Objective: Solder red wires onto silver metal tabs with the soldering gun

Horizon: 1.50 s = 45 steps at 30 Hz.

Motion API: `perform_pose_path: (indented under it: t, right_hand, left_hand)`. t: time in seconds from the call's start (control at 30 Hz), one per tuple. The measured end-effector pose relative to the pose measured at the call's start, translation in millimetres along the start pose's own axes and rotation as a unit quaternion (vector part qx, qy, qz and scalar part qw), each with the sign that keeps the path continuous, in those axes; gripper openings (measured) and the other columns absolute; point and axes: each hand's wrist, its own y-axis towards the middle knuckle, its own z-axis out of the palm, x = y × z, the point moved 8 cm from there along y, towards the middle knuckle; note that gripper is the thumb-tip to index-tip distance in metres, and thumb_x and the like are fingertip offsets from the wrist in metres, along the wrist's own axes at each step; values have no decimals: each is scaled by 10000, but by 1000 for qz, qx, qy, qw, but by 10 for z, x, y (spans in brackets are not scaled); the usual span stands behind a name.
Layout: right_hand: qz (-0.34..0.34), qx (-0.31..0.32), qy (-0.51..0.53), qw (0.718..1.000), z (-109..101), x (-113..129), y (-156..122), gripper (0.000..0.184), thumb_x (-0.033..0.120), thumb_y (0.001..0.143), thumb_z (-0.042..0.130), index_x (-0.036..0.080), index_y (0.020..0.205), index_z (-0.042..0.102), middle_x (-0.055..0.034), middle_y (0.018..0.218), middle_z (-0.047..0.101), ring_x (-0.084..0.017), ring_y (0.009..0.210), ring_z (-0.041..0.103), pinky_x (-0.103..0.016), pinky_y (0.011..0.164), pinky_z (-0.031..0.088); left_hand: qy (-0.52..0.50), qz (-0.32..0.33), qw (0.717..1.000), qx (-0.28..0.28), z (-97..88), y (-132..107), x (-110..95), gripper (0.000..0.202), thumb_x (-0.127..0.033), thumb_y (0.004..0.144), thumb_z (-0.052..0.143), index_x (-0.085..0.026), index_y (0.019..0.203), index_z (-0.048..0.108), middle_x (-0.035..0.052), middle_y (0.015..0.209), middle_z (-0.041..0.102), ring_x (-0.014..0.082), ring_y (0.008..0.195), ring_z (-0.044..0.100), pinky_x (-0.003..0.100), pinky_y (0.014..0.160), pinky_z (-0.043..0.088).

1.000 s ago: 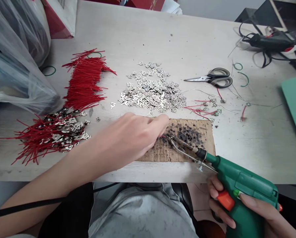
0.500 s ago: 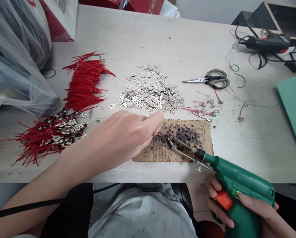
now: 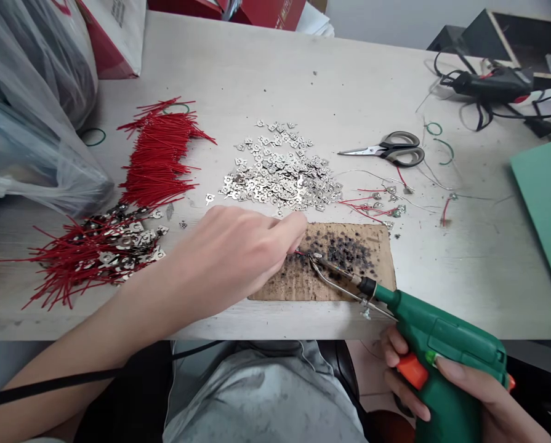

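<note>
Head view | centre: with our left hand (image 3: 247,249) we are pinching a red wire (image 3: 298,251) above the scorched cardboard (image 3: 382,246) | lower right: with our right hand (image 3: 490,394) we are gripping a green soldering gun (image 3: 455,335), pointing toward the wire's end (whether they are touching, we cannot tell) | upper centre: metal tabs (image 3: 279,178) are lying heaped.

The green soldering gun (image 3: 460,335) on the near right is looking like smooth plastic, and its thin rods (image 3: 337,289) are showing dull metal. The cardboard (image 3: 382,246) is looking rough and specked. Little metal tabs (image 3: 282,178) are shining. The red wires (image 3: 157,157) on the left are wearing smooth plastic skins. The far-left bag (image 3: 44,144) is looking like glossy, crinkly plastic. The near grey cloth (image 3: 266,400) is looking soft and matt.
</note>
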Motion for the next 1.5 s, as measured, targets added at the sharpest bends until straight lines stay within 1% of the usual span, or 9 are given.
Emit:
perform_pose_path:
  t: [0.3,0.5,0.7,0.83,0.97,1.03,1.13,1.27,1.5]
  right_hand:
    - [-22,-13,4,1000,117,102,-48,264,406,854,610,183,935,723,-118,885,606,-153,532,480,-323,479,484]
    - [-113,-107,8,988,83,353,-81,234,362,800,703,200,963,751,-110,902,658,-148,558,499,-289,498,513]
    - [-173,-78,-6,982,190,526,68,285,360,765,787,192,995,787,-107,956,736,-122,504,493,-258,466,500]
    - [-170,-41,-38,984,383,638,252,492,347,702,892,159,1143,780,-137,1107,756,-130,577,577,-215,513,539]
    - [-174,-28,-28,984,471,622,334,625,362,649,949,134,1198,757,-170,1223,735,-272,1005,708,-241,686,623]
    - [-175,-27,-8,984,507,519,329,615,380,638,954,129,1166,764,-162,1200,747,-261,974,724,-239,692,625]
    - [-192,-20,35,981,672,314,278,582,395,636,948,145,1128,764,-128,1132,773,-253,913,745,-274,738,628]
    - [-222,-2,117,968,1014,84,269,586,415,708,908,240,1230,708,-32,1110,781,-272,1050,727,-359,893,604]
    - [-220,74,24,972,979,187,340,442,530,848,785,264,1199,749,-26,1309,713,-267,1322,579,-395,1150,416]
  left_hand:
    - [3,-1,1000,11,43,-12,-12,98,-130,936,511,-218,902,482,-37,666,528,156,592,481,301,571,203]
    - [-45,-19,999,3,-59,-49,81,160,-183,917,645,-214,886,491,-52,722,561,136,596,479,284,562,247]
    - [-157,-84,964,-197,-233,-561,45,179,-280,959,683,-206,881,540,-57,746,580,97,638,534,240,635,403]
    - [-173,-123,920,-328,114,-1021,-320,85,-131,954,633,-197,966,581,27,968,674,162,962,641,315,930,487]
    - [-213,-199,860,-419,380,-1434,-459,130,-110,933,632,-212,1012,614,30,969,681,154,910,658,275,846,525]
    - [-282,-249,812,-446,421,-1553,-426,86,-171,931,660,-219,987,617,4,900,675,113,722,625,225,676,512]
    - [-467,-233,792,-318,493,-1237,-534,200,-381,926,692,-215,1032,657,5,864,702,122,677,636,218,617,516]
    - [-562,-208,793,-111,439,-647,-823,615,-500,813,809,-219,1326,619,68,1188,719,230,1053,679,324,910,557]
    - [-550,-223,805,-7,505,-400,-913,703,-537,932,651,-278,1542,416,90,1503,543,279,1342,531,404,1109,471]
